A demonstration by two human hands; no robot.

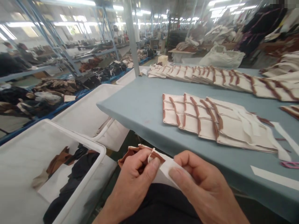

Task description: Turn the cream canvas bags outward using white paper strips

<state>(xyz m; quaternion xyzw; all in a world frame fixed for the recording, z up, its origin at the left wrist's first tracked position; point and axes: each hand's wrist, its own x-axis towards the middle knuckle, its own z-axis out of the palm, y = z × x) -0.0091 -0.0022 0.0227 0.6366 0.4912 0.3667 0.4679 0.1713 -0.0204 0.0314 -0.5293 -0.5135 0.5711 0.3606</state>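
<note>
My left hand is closed, its thumb pressing on the folded brown edge of a cream and brown fabric piece. My right hand pinches a white strip between thumb and fingers. The strip runs from the brown edge across to my right hand. Both hands are over my lap, just before the table's near edge. Beyond them, overlapping cream panels with brown trim lie in a stack on the table. How the fabric piece is folded under my left hand is hidden.
The blue-green table bears a long row of similar panels at the back. A loose white strip and pink-handled scissors lie at right. White bins with fabric scraps stand at left, close to a metal post.
</note>
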